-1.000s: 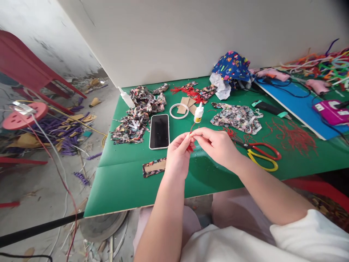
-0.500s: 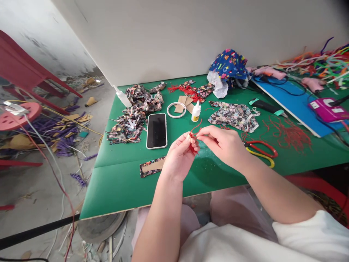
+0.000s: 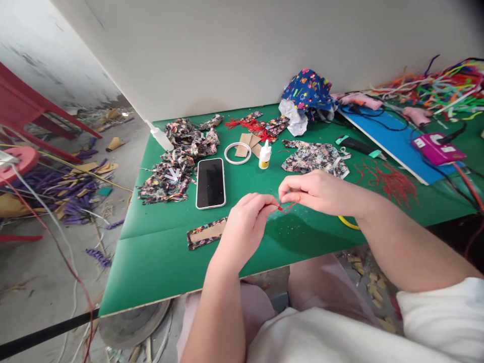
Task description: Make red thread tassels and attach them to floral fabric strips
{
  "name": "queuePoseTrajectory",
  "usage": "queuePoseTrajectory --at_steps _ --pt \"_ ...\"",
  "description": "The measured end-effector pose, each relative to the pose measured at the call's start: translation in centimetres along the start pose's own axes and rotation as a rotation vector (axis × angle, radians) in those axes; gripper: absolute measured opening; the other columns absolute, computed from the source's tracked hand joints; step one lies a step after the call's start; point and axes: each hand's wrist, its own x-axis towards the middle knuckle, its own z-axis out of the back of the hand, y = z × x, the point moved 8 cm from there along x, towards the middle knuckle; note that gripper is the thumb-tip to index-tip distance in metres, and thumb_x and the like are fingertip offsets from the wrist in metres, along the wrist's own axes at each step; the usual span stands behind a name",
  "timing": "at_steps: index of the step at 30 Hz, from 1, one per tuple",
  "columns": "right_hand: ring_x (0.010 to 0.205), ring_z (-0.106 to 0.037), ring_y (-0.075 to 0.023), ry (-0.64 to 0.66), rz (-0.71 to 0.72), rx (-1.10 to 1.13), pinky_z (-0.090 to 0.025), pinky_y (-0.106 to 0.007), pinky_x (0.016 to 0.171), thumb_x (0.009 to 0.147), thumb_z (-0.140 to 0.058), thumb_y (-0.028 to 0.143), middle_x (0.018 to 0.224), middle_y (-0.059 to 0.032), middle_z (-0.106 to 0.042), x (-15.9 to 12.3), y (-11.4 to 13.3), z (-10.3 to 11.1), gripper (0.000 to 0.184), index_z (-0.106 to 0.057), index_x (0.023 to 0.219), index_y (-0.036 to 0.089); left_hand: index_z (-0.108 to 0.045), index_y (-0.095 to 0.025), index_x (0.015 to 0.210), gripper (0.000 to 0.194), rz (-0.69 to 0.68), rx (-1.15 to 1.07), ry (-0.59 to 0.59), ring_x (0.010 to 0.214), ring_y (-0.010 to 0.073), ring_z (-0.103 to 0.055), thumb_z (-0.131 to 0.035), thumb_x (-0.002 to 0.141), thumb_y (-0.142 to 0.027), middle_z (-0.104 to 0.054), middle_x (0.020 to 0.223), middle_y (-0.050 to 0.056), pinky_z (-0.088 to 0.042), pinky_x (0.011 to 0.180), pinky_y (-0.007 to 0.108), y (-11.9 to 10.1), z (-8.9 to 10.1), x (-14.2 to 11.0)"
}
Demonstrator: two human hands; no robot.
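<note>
Over the green table (image 3: 159,262) my left hand (image 3: 247,224) and my right hand (image 3: 313,190) meet, both pinched on a thin red cord (image 3: 286,206) that runs between their fingertips. The cord hangs just above the tabletop. A black phone (image 3: 210,182) lies face up to the left of my hands. A small glue bottle (image 3: 264,155) stands beyond them, beside a white ring (image 3: 237,153). A fabric-covered cardboard strip (image 3: 206,233) lies near my left wrist. Under my right forearm a yellow scissor handle (image 3: 348,223) peeks out.
Patterned fabric scraps (image 3: 176,161) pile at the table's left back, a floral piece (image 3: 313,159) at the middle. Loose red cords (image 3: 389,179), a blue board (image 3: 393,143), a pink device (image 3: 436,148) and coloured pipe cleaners (image 3: 442,85) fill the right. Red stools and litter lie on the floor at left.
My hands have drawn slightly apart, the right one moving rightward, and the red cord now stretches between them. The view has shifted, so my right arm covers most of the scissors.
</note>
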Motion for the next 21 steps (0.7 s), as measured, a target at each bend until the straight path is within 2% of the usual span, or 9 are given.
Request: queuePoseTrajectory --at_steps 4,8,11,14,18,21 --pt "0.053 -0.053 -0.0110 0.088 -0.054 -0.147 -0.031 -0.022 0.052 0.082 -0.048 0.025 0.061 0.0038 -0.062 0.6 -0.5 -0.4 0.014 -0.062 0.079 0.025 -0.059 -0.021 0.084 0.018 -0.132 0.276 0.002 0.073 0.0169 -0.051 -0.042 0.088 -0.022 -0.059 0.078 0.003 -0.036 0.068 0.028 -0.5 -1.2 0.1" --pt "0.050 -0.051 -0.0113 0.112 -0.145 -0.212 -0.028 -0.022 0.047 0.080 -0.048 0.020 0.058 0.0017 -0.061 1.5 -1.4 -1.1 0.015 -0.062 0.073 0.022 -0.058 -0.019 0.082 0.020 -0.162 0.432 -0.011 0.070 0.0183 -0.048 -0.039 0.088 -0.018 -0.059 0.075 0.005 -0.035 0.067 0.030 -0.1 -2.4 0.3" --pt "0.047 -0.047 -0.0091 0.155 -0.152 -0.102 -0.028 -0.022 0.044 0.078 -0.050 0.019 0.058 0.0018 -0.060 2.2 -2.0 -1.6 0.014 -0.062 0.070 0.021 -0.057 -0.018 0.080 0.021 -0.140 0.505 -0.080 0.068 0.0187 -0.046 -0.038 0.088 -0.018 -0.057 0.072 0.005 -0.033 0.065 0.030 0.2 -2.5 0.3" --pt "0.041 -0.040 -0.0062 0.173 -0.211 0.093 -0.026 -0.021 0.041 0.078 -0.051 0.026 0.052 0.0040 -0.053 2.6 -2.7 -2.0 0.014 -0.061 0.071 0.020 -0.057 -0.019 0.081 0.020 -0.129 0.527 -0.182 0.066 0.0187 -0.044 -0.038 0.088 -0.019 -0.056 0.071 0.005 -0.032 0.066 0.030 0.1 -2.0 0.2" --pt "0.037 -0.028 -0.0040 0.015 -0.291 0.400 -0.020 -0.020 0.037 0.080 -0.050 0.032 0.046 0.0082 -0.036 2.5 -2.9 -2.6 0.017 -0.057 0.075 0.018 -0.058 -0.018 0.087 0.019 -0.057 0.464 -0.345 0.073 0.0196 -0.045 -0.039 0.088 -0.022 -0.057 0.076 0.007 -0.032 0.073 0.031 0.5 -0.6 -0.1" --pt "0.037 -0.023 -0.0041 -0.204 -0.265 0.646 -0.017 -0.019 0.036 0.084 -0.046 0.032 0.046 0.0098 -0.031 2.4 -2.3 -3.2 0.018 -0.055 0.086 0.017 -0.061 -0.020 0.086 0.016 0.036 0.233 -0.513 0.077 0.0190 -0.046 -0.045 0.086 -0.025 -0.058 0.078 0.006 -0.033 0.076 0.030 1.4 0.9 -0.4"
